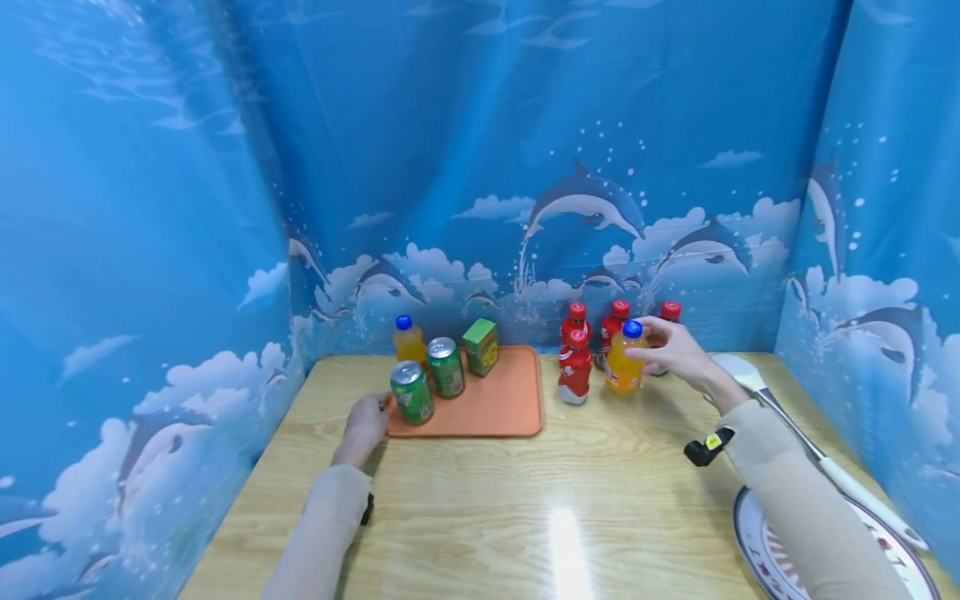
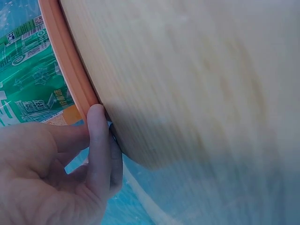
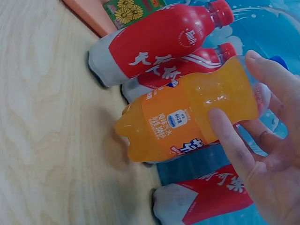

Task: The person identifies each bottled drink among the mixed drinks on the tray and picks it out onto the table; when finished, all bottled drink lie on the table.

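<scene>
At the left end of the orange tray (image 1: 495, 410), my left hand (image 1: 365, 425) pinches the rim between thumb and fingers; the left wrist view shows the fingers (image 2: 97, 140) at its edge. On the tray stand two green soda cans (image 1: 412, 393), a green juice box (image 1: 481, 347) and an orange soda bottle (image 1: 408, 342), partly hidden behind the cans. My right hand (image 1: 678, 357) grips a second orange soda bottle (image 1: 624, 367) with a blue cap, thumb and fingers around its upper part. Red-labelled bottles (image 1: 574, 371) stand close beside and behind it.
A white-headed ladle or spatula (image 1: 795, 417) with a long handle lies along the table's right side. Under my right forearm is a patterned plate (image 1: 757, 542). Blue dolphin-print curtains (image 1: 480, 167) enclose the wooden table (image 1: 480, 500) at the back and sides.
</scene>
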`<state>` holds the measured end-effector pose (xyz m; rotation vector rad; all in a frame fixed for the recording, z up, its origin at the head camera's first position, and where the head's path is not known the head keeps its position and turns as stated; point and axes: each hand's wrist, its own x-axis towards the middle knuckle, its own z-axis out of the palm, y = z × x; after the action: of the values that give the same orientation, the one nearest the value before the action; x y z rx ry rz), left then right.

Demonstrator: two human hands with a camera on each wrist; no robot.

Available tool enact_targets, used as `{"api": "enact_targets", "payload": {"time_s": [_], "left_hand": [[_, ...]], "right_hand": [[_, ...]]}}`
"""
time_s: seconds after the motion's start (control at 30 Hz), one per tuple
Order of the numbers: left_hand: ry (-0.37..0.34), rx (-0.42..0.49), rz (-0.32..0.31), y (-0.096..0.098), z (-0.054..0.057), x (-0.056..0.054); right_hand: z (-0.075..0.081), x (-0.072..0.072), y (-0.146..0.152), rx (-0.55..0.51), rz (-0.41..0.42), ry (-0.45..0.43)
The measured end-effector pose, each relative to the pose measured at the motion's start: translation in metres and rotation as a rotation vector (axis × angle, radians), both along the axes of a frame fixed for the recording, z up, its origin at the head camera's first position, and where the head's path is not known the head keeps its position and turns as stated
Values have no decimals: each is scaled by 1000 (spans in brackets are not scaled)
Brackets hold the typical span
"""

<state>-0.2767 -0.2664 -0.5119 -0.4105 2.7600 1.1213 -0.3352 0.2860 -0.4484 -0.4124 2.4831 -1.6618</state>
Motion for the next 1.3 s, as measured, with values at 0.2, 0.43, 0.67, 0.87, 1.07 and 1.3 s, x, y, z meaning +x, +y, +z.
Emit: {"api": "enact_targets", "payload": {"time_s": [0.2,0.43,0.67,0.87,1.07,1.3], "left_hand": [[-6,8,8,0,-1,-1],[-14,13,13,-1,-2,-2],[-16,22,16,-2,-1,-1],[3,-7,7,-2,-1,-1],[6,-7,-2,-2,0,-1],[-3,4,10,-2,-2,-4]], "right_hand": [[-4,1,1,35,3,-7],[-8,2,3,19,10,-18],[-11,7,0,247,-21,201],[-15,11,-5,568,-79,340],[-13,20,-9,594,-106,314],[11,31,-51,461,-260,672]]}}
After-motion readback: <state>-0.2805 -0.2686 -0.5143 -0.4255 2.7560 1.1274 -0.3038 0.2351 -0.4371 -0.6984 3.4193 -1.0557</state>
